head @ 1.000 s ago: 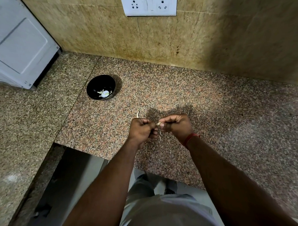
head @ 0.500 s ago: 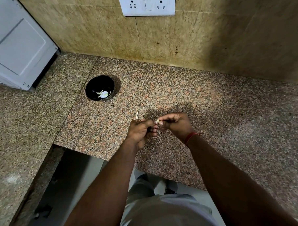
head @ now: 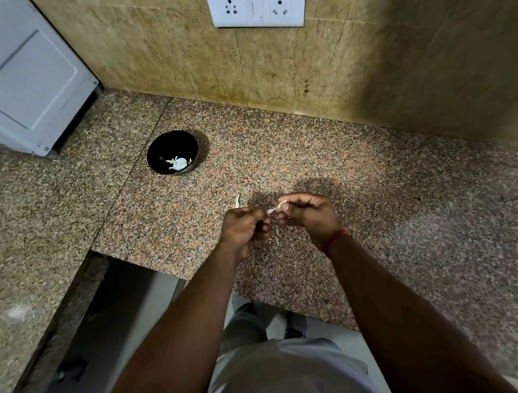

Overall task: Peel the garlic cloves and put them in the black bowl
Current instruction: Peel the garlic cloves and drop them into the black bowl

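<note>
Papery skin is stretched between your pinching left hand (head: 244, 226) and right hand (head: 304, 213), whose fingers hold the garlic clove (head: 282, 205), well apart from the black bowl (head: 172, 152); a sharp tug could drop it onto the tabletop (head: 324, 152).

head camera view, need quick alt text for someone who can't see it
Seen from above, a person's left hand and right hand pinch a garlic clove between them over a speckled granite counter, pulling at its skin. A black bowl holding pale garlic pieces sits further back to the left, and a white wall socket is above.
</note>
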